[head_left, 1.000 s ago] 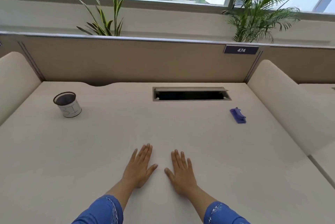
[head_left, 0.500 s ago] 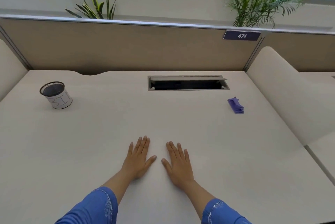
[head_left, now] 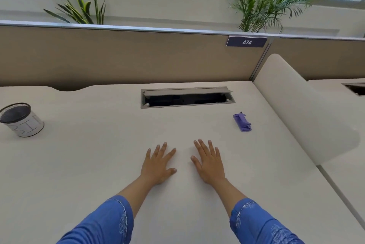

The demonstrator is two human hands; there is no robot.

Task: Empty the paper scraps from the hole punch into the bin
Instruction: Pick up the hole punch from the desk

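A small purple hole punch (head_left: 242,122) lies on the beige desk (head_left: 98,164), to the right and beyond my right hand. At the far left edge stands a small round bin (head_left: 21,120) with a dark mesh inside and a white paper label marked "BIN". My left hand (head_left: 158,164) and my right hand (head_left: 209,162) lie flat on the desk, palms down, fingers spread, side by side near the middle. Both hold nothing and neither touches the punch or the bin.
A cable slot (head_left: 186,97) with its lid raised opens in the desk beyond my hands. A tan partition (head_left: 138,56) with a "474" sign (head_left: 246,42) closes the back. A curved side divider (head_left: 300,109) bounds the right. Plants stand behind the partition.
My view has shifted, so the bin now sits at the left frame edge. Both hands stay flat on the desk in the same pose.
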